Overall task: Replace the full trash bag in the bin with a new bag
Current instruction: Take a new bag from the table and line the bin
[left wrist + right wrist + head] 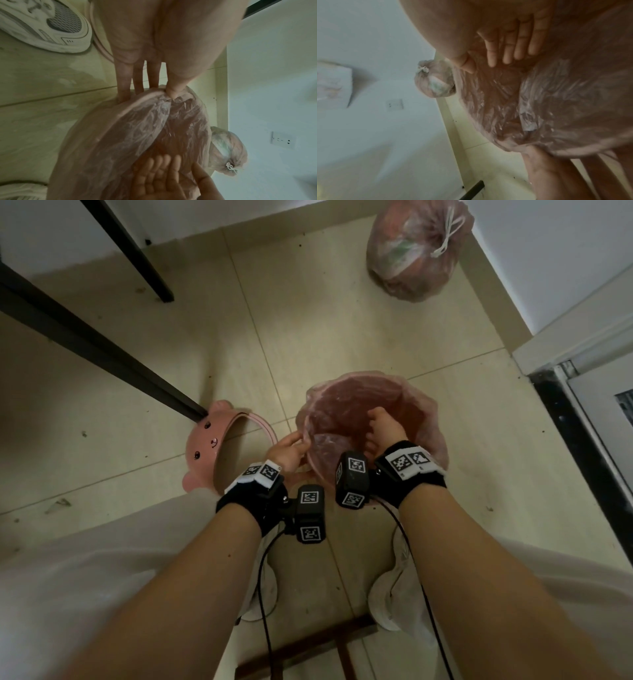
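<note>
Right hand [383,428]: inside the mouth of the bin, fingers straight and spread, flat against the inner wall of the thin translucent pink plastic liner bag [346,402]; it grips nothing. Left hand [289,448]: at the near-left edge, thumb pinching a gather of the film at the rim, the other fingers straight down the outside.

The liner sits in the round pink plastic bin [318,470], its edge folded out over the rim, loosely and unevenly. The pink bear-faced ring lid [205,446] lies on the tile floor just left of the bin. The full pink trash bag, tied with a white drawstring [416,248], stands well apart by the far wall.

Risks, as judged:
- The film looks very thin; a hard push by the spread fingers could tear it.
- Pressing deeper may drag the folded edge off the far rim, since only one point is pinched.
- Trapped air may keep the liner from seating.
- The lid ring is not yet fitted; until then the liner is unsecured.
</note>
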